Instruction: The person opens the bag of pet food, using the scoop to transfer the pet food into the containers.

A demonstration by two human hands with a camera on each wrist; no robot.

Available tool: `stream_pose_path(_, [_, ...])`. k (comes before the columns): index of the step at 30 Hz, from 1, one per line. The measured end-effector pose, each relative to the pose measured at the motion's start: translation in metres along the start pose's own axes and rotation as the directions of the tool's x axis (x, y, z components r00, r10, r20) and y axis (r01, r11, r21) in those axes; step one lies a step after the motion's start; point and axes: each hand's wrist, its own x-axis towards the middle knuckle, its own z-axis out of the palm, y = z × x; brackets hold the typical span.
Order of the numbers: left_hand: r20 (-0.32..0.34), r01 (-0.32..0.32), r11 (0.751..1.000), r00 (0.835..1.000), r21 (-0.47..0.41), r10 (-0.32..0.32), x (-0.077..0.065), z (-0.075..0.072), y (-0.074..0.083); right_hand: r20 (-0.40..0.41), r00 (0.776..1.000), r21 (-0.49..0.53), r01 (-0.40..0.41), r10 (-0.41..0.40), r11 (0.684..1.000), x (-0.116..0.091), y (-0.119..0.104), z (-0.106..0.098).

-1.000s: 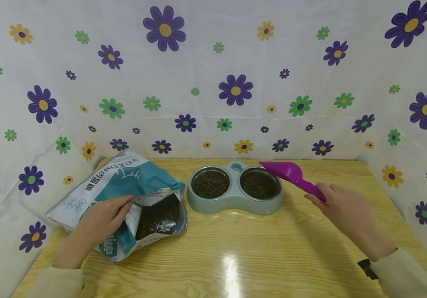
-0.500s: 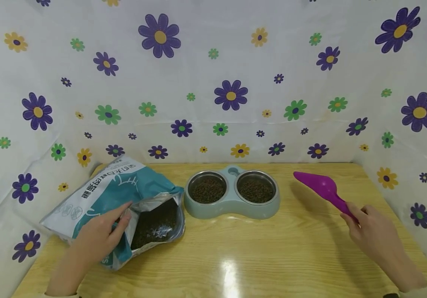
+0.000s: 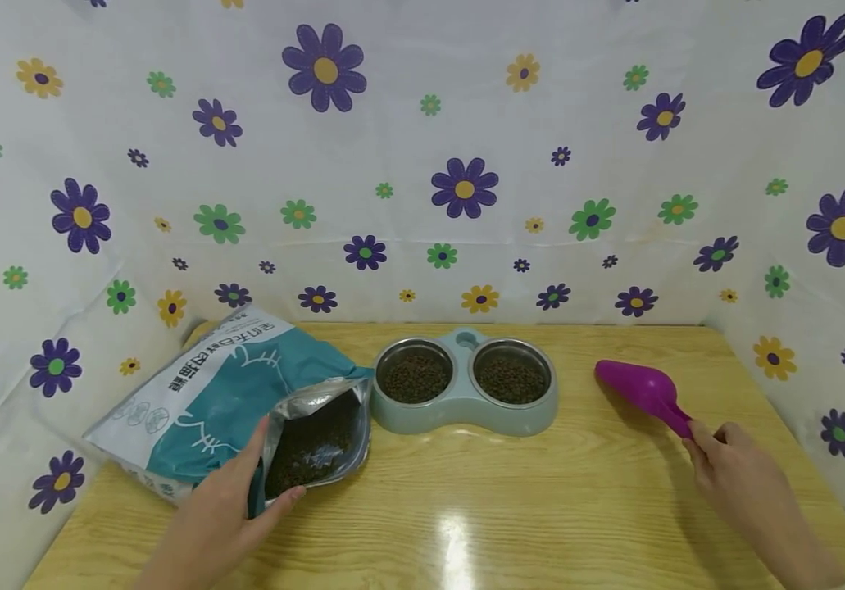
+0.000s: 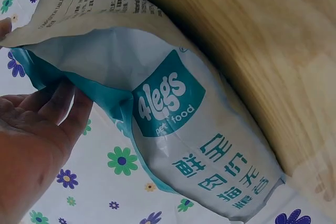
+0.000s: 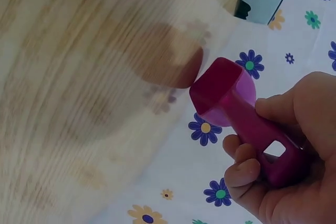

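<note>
On the left lies a teal and white pet food bag (image 3: 233, 389), its mouth gaping toward the middle with dark kibble inside. My left hand (image 3: 219, 512) grips the near side of that mouth, thumb and fingers spread along the edge. In the left wrist view the fingers (image 4: 65, 103) curl at the teal flap and the thumb sits at the rim. My right hand (image 3: 750, 483) holds a purple scoop (image 3: 643, 387) by its handle, hollow side facing down toward the table. The right wrist view shows the scoop (image 5: 223, 90) with its lip right at the tabletop.
A pale blue double feeder (image 3: 462, 414) stands at the back middle, against the bag's right side. Both metal bowls, left (image 3: 415, 397) and right (image 3: 513, 403), contain brown kibble. Flower-print cloth (image 3: 392, 123) surrounds the wooden table (image 3: 540, 500) at the back and sides.
The scoop has moved from above the right bowl, rightward and down to the table. My left hand has shifted from the upper edge of the bag's mouth to its near side.
</note>
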Motion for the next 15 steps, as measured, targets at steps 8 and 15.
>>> stream_pose_path(8, [-0.023,-0.044,0.999,0.999,0.006,0.044,-0.01,0.005,0.0,0.231,0.971,-0.016,-0.064,0.066,0.998,-0.006,-0.012,0.0])
stream_pose_path(15, [-0.053,-0.032,0.997,0.998,0.069,0.036,-0.018,0.008,0.002,0.392,0.913,0.004,-0.122,0.11,0.993,-0.007,-0.024,0.004])
